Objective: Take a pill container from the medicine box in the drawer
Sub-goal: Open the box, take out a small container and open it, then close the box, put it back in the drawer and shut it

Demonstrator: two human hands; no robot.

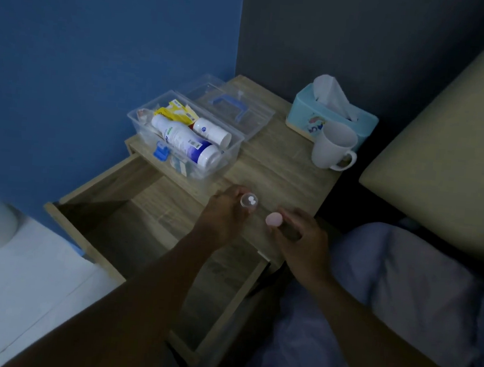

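Here the left hand (pixel 223 211) holds the clear pill container (pixel 249 200), open, at its fingers' tips. The right hand's (pixel 300 235) fingers pinch the pink cap (pixel 274 219), just beside it.

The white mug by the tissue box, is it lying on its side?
No, the white mug stands upright on the wooden nightstand, its open mouth facing up, right in front of the light blue tissue box.

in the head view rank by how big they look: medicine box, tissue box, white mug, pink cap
1. medicine box, open on the nightstand
2. tissue box, somewhat smaller
3. white mug
4. pink cap, pinched in the right hand; smallest though nearest the camera
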